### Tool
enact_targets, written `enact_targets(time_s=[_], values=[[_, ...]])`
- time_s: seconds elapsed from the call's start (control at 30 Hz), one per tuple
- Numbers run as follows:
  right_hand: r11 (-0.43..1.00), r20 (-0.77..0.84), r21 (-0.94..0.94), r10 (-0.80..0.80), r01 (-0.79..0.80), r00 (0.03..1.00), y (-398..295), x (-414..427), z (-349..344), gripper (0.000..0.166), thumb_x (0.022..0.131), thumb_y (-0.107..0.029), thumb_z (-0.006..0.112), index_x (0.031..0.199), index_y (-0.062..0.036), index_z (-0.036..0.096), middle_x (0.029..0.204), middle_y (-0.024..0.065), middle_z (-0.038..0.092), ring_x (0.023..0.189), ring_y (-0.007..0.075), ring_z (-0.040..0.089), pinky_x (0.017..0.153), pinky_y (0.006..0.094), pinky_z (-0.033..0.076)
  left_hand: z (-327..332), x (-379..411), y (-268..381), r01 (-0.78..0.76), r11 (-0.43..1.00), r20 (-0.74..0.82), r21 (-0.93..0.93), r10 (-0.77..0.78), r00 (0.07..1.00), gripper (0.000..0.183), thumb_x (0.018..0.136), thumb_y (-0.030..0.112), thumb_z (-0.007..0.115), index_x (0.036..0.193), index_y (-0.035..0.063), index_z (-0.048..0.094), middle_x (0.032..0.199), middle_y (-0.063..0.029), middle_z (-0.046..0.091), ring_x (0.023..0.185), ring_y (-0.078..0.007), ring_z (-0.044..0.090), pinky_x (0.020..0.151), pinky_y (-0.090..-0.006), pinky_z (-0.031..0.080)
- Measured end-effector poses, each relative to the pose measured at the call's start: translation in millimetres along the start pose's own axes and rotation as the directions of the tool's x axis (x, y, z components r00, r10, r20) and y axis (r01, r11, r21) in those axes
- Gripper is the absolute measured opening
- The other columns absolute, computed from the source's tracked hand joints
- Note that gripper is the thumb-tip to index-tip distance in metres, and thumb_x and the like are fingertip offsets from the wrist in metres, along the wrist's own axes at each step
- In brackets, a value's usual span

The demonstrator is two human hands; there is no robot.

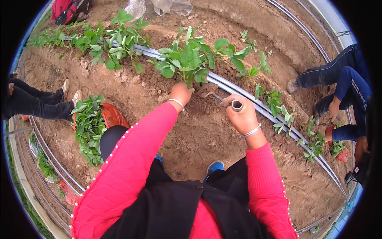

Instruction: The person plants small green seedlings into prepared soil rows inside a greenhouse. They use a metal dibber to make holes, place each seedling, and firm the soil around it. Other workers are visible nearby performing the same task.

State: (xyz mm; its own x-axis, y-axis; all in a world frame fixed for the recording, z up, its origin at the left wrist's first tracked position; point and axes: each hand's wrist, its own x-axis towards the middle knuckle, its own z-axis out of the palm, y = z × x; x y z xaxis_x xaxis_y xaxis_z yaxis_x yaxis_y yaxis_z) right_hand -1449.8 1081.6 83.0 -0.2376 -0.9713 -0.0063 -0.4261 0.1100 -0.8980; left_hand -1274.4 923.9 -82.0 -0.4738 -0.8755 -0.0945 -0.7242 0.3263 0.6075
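Observation:
My left hand (pixel 181 95) grips a leafy strawberry seedling (pixel 188 59) low on its stems, at the near side of the soil ridge. In my right hand (pixel 240 112) is a small hand tool (pixel 237 105) with a hollow, tube-like handle end facing up. Its thin metal shank (pixel 215 96) points left, and the tip meets loose, dug-up soil (pixel 206 100) just right of my left hand; the tip's shape is partly hidden by earth. Grey drip irrigation tubes (pixel 235 89) run along the ridge behind both hands.
More strawberry plants (pixel 125 41) line the ridge. A red plastic bag (pixel 113 115) heaped with seedlings (pixel 89 131) stands at my left. One person's legs (pixel 38 95) are at far left; another person (pixel 349 89) bends over the ridge at right. Clear plastic (pixel 170 6) lies at the top.

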Motion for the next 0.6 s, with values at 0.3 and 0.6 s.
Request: enact_targets(time_s=[0.3, 0.6], values=[[0.994, 0.078, -0.105, -0.022, 0.030, 0.997, 19, 6, -1, 0.007, 0.072, 0.001, 0.053, 0.075, -0.0020, 0.058, 0.068, 0.0115, 0.058, 0.062, 0.0233, 0.057, 0.063, 0.0296, 0.046, 9, 11, 25, -0.187, 0.979, 0.094, 0.080, 0.179, 0.979, 0.018, 0.077, 0.015, 0.065, 0.089, 0.0019, 0.062, 0.087, -0.0231, 0.062, 0.088, -0.0418, 0.059, 0.079, -0.0469, 0.047], [0.993, 0.054, -0.116, 0.033, -0.026, 0.998, -13, 3, -21, 0.004, 0.072, 0.000, 0.053, 0.072, -0.0020, 0.056, 0.062, 0.0103, 0.053, 0.059, 0.0161, 0.052, 0.059, 0.0298, 0.044, 5, 12, 11, -0.083, 0.995, 0.100, 0.062, 0.076, 0.992, 0.017, 0.080, 0.014, 0.058, 0.094, 0.0054, 0.062, 0.088, -0.0227, 0.063, 0.087, -0.0419, 0.059, 0.077, -0.0485, 0.048]])
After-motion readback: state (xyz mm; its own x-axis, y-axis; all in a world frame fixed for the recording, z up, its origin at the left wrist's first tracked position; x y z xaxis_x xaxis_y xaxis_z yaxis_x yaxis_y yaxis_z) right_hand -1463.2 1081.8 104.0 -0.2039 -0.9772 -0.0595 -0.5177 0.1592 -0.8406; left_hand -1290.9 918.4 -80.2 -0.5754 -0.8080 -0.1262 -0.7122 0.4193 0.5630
